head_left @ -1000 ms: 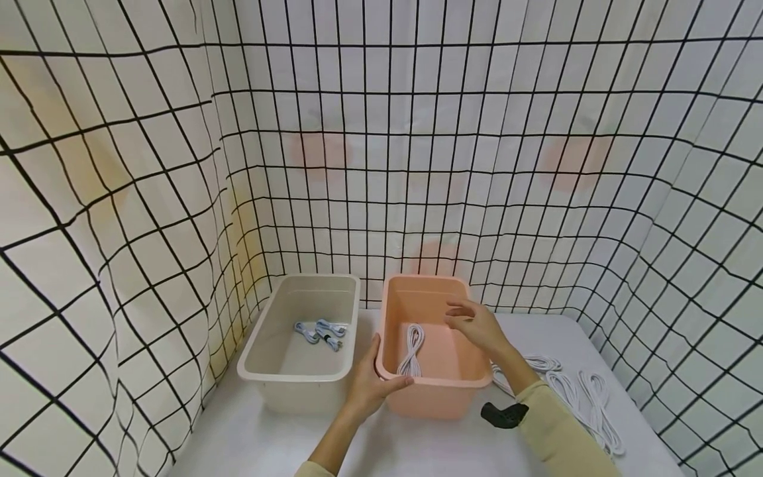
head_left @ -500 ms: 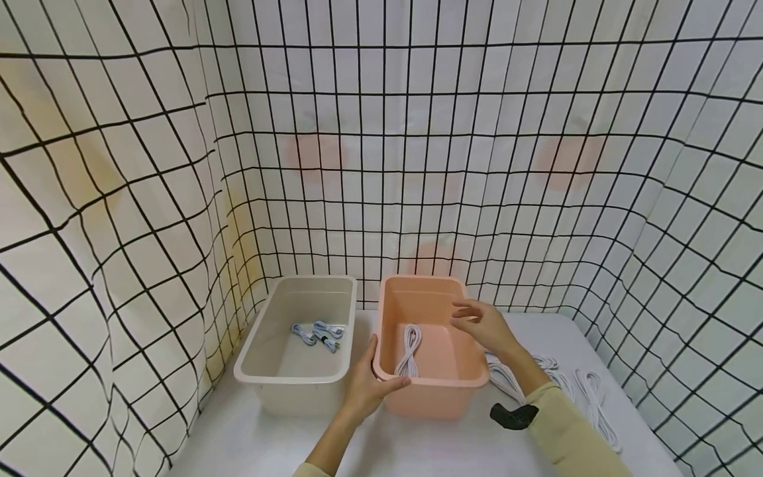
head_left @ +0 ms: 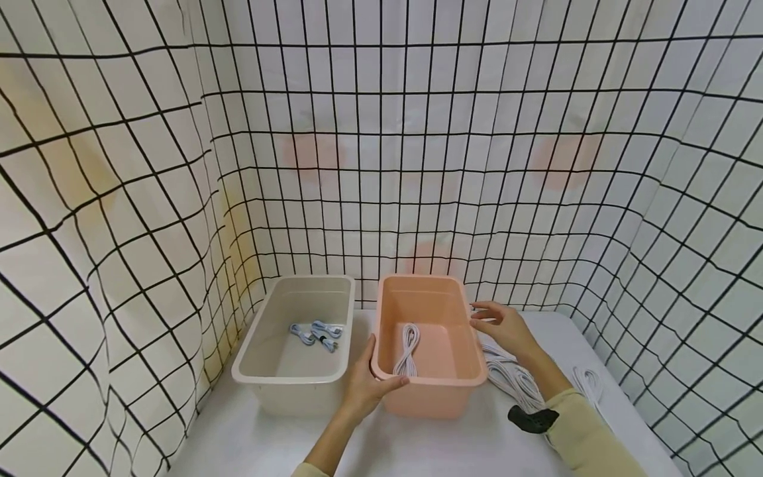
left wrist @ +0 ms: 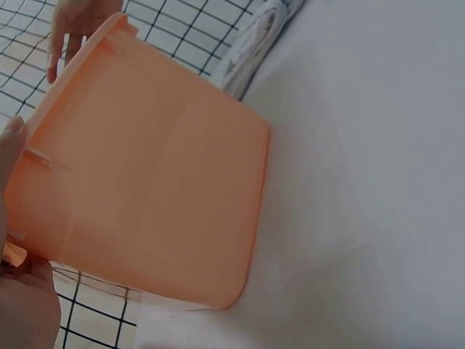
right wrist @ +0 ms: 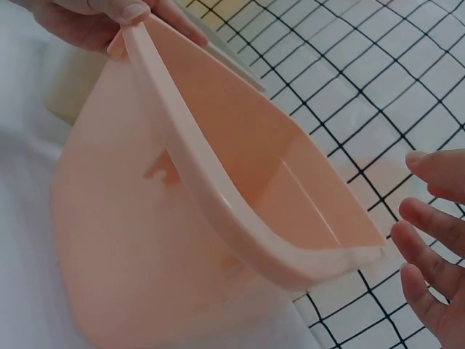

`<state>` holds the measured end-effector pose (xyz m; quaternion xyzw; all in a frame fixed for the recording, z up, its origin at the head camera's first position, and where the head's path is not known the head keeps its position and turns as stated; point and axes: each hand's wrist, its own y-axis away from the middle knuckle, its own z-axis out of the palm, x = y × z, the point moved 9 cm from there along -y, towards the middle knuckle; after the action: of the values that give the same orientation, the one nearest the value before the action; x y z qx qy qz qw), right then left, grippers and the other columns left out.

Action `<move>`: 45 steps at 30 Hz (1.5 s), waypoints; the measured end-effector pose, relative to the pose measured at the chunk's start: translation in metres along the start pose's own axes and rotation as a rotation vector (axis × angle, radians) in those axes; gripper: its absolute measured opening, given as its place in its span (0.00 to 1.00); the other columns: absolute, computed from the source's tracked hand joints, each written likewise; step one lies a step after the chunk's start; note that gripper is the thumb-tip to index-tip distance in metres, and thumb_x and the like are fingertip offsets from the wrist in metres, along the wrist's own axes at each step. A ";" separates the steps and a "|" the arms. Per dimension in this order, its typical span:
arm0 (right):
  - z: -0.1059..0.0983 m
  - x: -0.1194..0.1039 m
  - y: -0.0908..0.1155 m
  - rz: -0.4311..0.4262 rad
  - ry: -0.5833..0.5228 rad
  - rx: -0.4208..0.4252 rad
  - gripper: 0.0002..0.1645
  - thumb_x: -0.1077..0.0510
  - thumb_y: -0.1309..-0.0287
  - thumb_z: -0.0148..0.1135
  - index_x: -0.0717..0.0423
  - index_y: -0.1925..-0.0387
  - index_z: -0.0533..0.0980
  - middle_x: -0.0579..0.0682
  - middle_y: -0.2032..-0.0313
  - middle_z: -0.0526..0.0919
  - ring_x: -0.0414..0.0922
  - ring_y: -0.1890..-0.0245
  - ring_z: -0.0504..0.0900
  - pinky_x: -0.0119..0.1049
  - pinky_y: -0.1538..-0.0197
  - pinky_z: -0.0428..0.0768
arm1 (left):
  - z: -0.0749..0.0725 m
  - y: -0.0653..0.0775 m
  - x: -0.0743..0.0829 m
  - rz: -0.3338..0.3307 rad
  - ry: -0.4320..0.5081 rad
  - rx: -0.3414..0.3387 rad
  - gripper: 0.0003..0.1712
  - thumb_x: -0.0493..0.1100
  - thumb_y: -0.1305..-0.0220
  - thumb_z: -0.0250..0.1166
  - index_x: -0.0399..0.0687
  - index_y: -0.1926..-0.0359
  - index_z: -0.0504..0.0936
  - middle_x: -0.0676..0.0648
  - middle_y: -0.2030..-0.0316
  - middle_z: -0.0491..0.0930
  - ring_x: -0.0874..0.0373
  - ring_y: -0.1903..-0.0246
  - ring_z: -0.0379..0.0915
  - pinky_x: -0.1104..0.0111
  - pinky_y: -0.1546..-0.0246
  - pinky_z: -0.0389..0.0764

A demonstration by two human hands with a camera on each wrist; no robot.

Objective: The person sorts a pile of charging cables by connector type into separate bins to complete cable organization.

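An orange plastic bin stands on the table in the head view, with one white bundled cable lying inside at its left. At the bin's near left corner my left hand grips the rim, thumb toward the front and fingers along the left side. My right hand hovers just beyond the right rim, fingers loosely bent and holding nothing. The right wrist view shows its fingers apart from the bin. Below that hand lie several white bundled cables, partly covered by the forearm.
A cream bin stands left of the orange one, holding several light blue bundled cables. Another white cable lies farther right on the white table. Black netting over pale sheets encloses the back and sides.
My right hand has moved right, from over the orange bin's inside to beyond its right rim. The left hand keeps its grip. The view has shifted slightly.
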<state>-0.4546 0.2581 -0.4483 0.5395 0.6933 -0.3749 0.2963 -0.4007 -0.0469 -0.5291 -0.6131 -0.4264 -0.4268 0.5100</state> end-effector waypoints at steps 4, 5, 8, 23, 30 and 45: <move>-0.008 0.003 0.008 0.001 -0.005 0.018 0.33 0.51 0.30 0.68 0.61 0.30 0.72 0.62 0.44 0.82 0.60 0.46 0.82 0.59 0.47 0.81 | 0.000 0.001 0.000 -0.002 -0.008 0.002 0.71 0.43 0.54 0.87 0.35 0.19 0.49 0.36 0.22 0.54 0.41 0.29 0.61 0.52 0.31 0.65; -0.010 0.005 0.010 0.003 -0.008 0.024 0.33 0.50 0.30 0.68 0.60 0.31 0.73 0.62 0.44 0.82 0.60 0.46 0.82 0.58 0.48 0.82 | 0.000 0.001 0.001 -0.002 -0.010 0.002 0.71 0.43 0.54 0.87 0.35 0.19 0.49 0.36 0.22 0.54 0.41 0.29 0.61 0.52 0.31 0.65; -0.014 0.009 0.014 -0.008 -0.017 0.024 0.33 0.49 0.31 0.68 0.61 0.32 0.73 0.63 0.44 0.82 0.60 0.47 0.82 0.55 0.48 0.83 | -0.001 0.001 0.000 -0.001 -0.020 0.006 0.71 0.44 0.54 0.87 0.35 0.19 0.50 0.36 0.22 0.54 0.40 0.29 0.62 0.51 0.31 0.65; -0.030 0.049 0.045 0.026 0.031 0.047 0.34 0.47 0.30 0.67 0.62 0.32 0.73 0.61 0.46 0.84 0.54 0.49 0.84 0.47 0.52 0.84 | -0.006 0.001 0.001 0.022 -0.051 0.020 0.71 0.46 0.55 0.87 0.34 0.19 0.50 0.35 0.22 0.54 0.40 0.30 0.63 0.51 0.31 0.66; -0.043 0.076 0.064 0.071 0.032 0.081 0.32 0.48 0.28 0.65 0.62 0.31 0.72 0.61 0.45 0.83 0.51 0.48 0.83 0.37 0.50 0.81 | -0.007 -0.001 0.003 0.021 -0.054 0.012 0.70 0.46 0.53 0.86 0.35 0.19 0.49 0.35 0.22 0.54 0.41 0.30 0.63 0.53 0.31 0.65; -0.022 0.170 0.107 0.162 0.236 0.114 0.29 0.52 0.35 0.72 0.66 0.40 0.78 0.58 0.53 0.87 0.55 0.53 0.85 0.45 0.51 0.82 | -0.002 0.002 0.000 -0.002 -0.040 0.002 0.71 0.46 0.53 0.86 0.35 0.19 0.49 0.37 0.22 0.53 0.41 0.29 0.63 0.53 0.32 0.66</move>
<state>-0.3919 0.3808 -0.5959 0.6501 0.6549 -0.3225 0.2110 -0.3990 -0.0488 -0.5289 -0.6205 -0.4376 -0.4146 0.5016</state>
